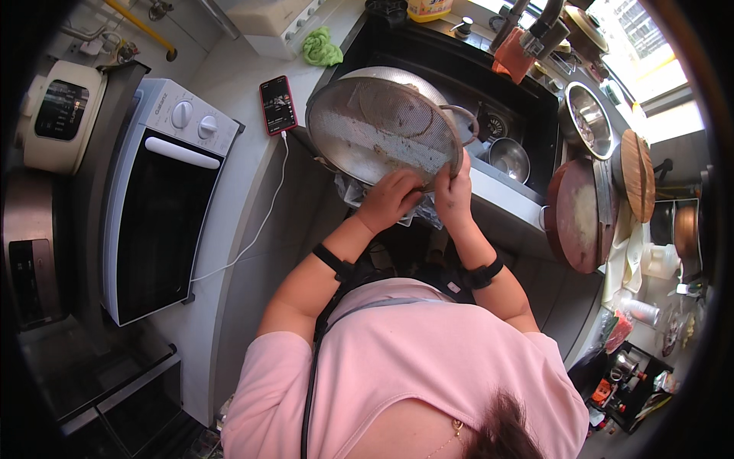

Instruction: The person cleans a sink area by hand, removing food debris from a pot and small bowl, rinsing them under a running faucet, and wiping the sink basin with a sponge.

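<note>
A large round metal mesh strainer [381, 129] with a loop handle [471, 123] is tilted over the front edge of the sink, its open side facing me. Small dark bits cling to the mesh. My right hand [454, 192] grips its rim at the lower right, thumb on the inside. My left hand [393, 198] is at the lower part of the strainer with bent fingers against the mesh; whether anything is pinched there is hidden. Below the strainer, clear plastic [350, 192] shows behind my hands.
Behind the strainer is a black sink [395, 43] with a small steel bowl [508, 160] in it. Left are a phone [279, 106] on a charging cable, a green cloth [322, 47] and a countertop oven [172, 201]. A steel basin [586, 120] and round chopping board [579, 215] stand right.
</note>
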### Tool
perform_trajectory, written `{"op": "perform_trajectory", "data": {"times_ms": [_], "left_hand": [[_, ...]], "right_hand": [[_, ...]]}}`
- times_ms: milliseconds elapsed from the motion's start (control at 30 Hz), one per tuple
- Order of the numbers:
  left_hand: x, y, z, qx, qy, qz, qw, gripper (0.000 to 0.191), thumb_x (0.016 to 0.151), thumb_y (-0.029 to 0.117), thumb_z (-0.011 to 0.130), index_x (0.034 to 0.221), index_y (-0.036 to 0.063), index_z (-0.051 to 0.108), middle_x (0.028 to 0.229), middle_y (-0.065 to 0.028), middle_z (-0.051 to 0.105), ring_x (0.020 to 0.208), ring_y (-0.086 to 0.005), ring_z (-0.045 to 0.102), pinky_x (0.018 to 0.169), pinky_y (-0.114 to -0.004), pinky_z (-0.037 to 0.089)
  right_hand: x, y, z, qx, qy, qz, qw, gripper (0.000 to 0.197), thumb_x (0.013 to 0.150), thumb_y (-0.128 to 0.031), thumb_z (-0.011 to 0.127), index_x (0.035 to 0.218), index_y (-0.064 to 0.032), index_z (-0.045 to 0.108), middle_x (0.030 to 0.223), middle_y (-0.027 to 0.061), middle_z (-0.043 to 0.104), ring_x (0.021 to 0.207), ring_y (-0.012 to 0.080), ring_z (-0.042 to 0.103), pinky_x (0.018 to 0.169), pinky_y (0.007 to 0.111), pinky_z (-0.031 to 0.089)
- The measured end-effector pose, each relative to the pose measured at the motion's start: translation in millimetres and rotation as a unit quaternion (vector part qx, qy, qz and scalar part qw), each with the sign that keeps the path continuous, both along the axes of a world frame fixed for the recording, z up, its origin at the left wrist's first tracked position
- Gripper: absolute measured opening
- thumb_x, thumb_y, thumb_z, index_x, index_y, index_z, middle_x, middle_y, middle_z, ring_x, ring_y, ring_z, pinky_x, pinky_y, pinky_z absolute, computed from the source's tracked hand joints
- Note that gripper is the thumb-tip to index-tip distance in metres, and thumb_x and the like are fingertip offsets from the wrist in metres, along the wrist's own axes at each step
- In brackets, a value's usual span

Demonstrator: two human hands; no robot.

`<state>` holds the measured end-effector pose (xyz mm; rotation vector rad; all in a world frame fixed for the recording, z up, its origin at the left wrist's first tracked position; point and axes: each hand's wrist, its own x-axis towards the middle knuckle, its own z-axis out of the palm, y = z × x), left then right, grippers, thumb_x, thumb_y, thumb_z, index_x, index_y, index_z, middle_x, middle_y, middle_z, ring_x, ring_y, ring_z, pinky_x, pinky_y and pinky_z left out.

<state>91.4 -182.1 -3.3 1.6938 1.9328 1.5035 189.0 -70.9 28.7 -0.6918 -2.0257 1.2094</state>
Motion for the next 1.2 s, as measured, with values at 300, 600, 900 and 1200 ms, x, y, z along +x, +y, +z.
{"op": "perform_trajectory", "data": {"times_ms": [300, 600, 900, 1200], "left_hand": [[-29, -33, -32, -0.019, 0.198, 0.070, 0.978, 0.018, 0.073, 0.010, 0.058, 0.091, 0.0088, 0.056, 0.092, -0.0092, 0.055, 0.084, -0.0289, 0.053, 0.077, -0.038, 0.041], [-36, 6, -31, -0.068, 0.191, 0.269, 0.941, 0.030, 0.081, 0.019, 0.053, 0.107, 0.0032, 0.052, 0.111, -0.0151, 0.050, 0.097, -0.0341, 0.050, 0.084, -0.041, 0.040], [-6, -2, -20, -0.063, 0.065, 0.069, 0.994, 0.028, 0.081, 0.018, 0.052, 0.105, 0.0034, 0.052, 0.110, -0.0148, 0.050, 0.098, -0.0340, 0.049, 0.084, -0.040, 0.041], [-29, -37, -71, -0.070, 0.188, 0.036, 0.979, 0.016, 0.080, 0.016, 0.052, 0.092, 0.0068, 0.058, 0.093, -0.0093, 0.056, 0.090, -0.0300, 0.052, 0.079, -0.038, 0.043]], "right_hand": [[1, 4, -4, 0.076, -0.041, -0.004, 0.996, 0.048, 0.083, -0.004, 0.042, 0.127, -0.0013, 0.025, 0.077, 0.0215, 0.055, 0.069, 0.0354, 0.056, 0.063, 0.037, 0.044], [-4, -1, 1, 0.076, -0.026, 0.037, 0.996, 0.053, 0.080, -0.001, 0.043, 0.129, -0.0030, 0.023, 0.087, 0.0234, 0.057, 0.076, 0.0388, 0.056, 0.067, 0.039, 0.044], [-2, 0, 1, 0.082, -0.018, 0.021, 0.996, 0.055, 0.077, 0.001, 0.044, 0.129, -0.0033, 0.027, 0.089, 0.0231, 0.057, 0.077, 0.0389, 0.056, 0.069, 0.038, 0.045], [-4, 19, 4, 0.104, 0.000, -0.026, 0.994, 0.049, 0.080, -0.001, 0.044, 0.127, -0.0036, 0.030, 0.082, 0.0177, 0.055, 0.069, 0.0306, 0.056, 0.066, 0.034, 0.044]]}}
